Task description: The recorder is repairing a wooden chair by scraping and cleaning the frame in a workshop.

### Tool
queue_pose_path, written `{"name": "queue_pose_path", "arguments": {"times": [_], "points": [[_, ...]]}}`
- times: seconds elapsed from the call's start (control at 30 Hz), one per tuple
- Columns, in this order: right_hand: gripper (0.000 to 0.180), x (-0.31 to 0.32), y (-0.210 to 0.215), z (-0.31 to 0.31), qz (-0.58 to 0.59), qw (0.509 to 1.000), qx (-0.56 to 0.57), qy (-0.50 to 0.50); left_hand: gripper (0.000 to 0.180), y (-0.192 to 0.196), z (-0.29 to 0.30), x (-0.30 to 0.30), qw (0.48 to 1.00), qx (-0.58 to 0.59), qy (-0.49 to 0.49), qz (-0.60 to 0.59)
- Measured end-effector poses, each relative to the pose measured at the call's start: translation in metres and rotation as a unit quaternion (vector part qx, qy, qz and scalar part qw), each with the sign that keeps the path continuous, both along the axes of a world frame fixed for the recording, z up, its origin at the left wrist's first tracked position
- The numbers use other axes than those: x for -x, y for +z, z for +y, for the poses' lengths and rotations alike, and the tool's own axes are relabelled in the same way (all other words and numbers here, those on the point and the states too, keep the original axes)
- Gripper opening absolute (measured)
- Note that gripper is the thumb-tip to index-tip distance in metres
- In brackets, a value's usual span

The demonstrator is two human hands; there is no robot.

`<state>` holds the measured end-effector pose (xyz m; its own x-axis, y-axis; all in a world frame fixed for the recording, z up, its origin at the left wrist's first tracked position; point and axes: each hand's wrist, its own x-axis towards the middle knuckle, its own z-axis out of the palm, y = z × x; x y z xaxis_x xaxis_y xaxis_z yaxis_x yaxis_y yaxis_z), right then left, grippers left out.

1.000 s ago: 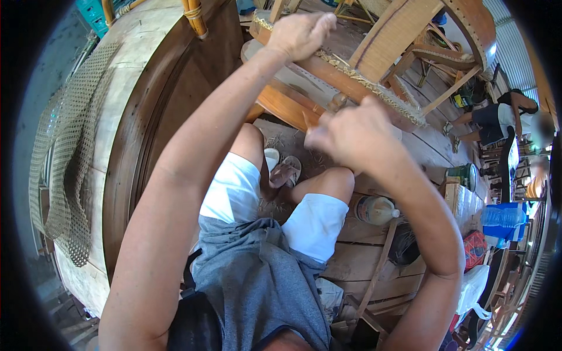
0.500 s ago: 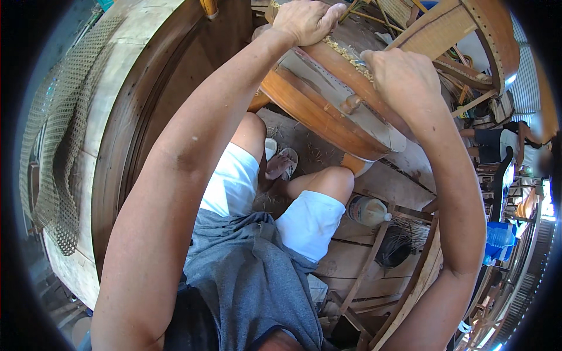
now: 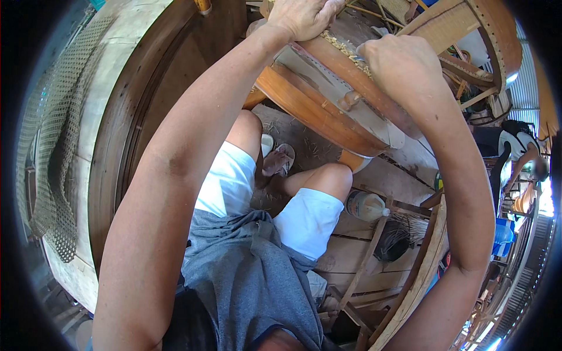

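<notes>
— Knees first: the person sits with white shorts (image 3: pixel 304 219) and a grey shirt (image 3: pixel 252 292) nearest us, sandalled feet (image 3: pixel 275 158) on the plank floor (image 3: pixel 410 175) below.

— And the chair frame?

— Wooden chair frame (image 3: pixel 328 111) is propped just above the knees, ahead of both arms. Its long rail runs slantwise, from upper left down to lower right, with a frayed strip of cane (image 3: pixel 345 51) along its upper edge.

— Which hand is closer in?

— Right hand (image 3: pixel 401 61) sits lower on the rail, fingers curled shut over the edge by the cane strip; whether it pinches a tool I cannot tell. Left hand (image 3: pixel 304 17) is farther up, closed over the top end of the frame.

— What's around?

— A plastic bottle (image 3: pixel 366 206) lies on the floor beside the right knee. To the left stands a big curved wooden piece (image 3: pixel 117 128) with woven mesh (image 3: pixel 52 152) draped on it. Farther right, more chair frames (image 3: pixel 468 29), and another person (image 3: pixel 521 152) well apart.
</notes>
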<state>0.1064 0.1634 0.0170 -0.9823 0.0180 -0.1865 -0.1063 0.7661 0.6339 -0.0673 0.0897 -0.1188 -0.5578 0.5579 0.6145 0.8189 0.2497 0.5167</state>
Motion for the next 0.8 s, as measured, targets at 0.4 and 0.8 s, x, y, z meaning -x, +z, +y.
{"name": "queue_pose_path", "arguments": {"times": [0.4, 0.8], "points": [[0.026, 0.027, -0.001, 0.000, -0.044, 0.992, -0.065, 0.102, 0.061, 0.008, 0.001, -0.003, 0.998, 0.035, 0.001, -0.044], [0.047, -0.051, -0.058, -0.039, -0.004, 0.932, 0.224, 0.284, 0.062, -0.004, 0.004, 0.003, 0.996, 0.061, 0.053, -0.034]]}}
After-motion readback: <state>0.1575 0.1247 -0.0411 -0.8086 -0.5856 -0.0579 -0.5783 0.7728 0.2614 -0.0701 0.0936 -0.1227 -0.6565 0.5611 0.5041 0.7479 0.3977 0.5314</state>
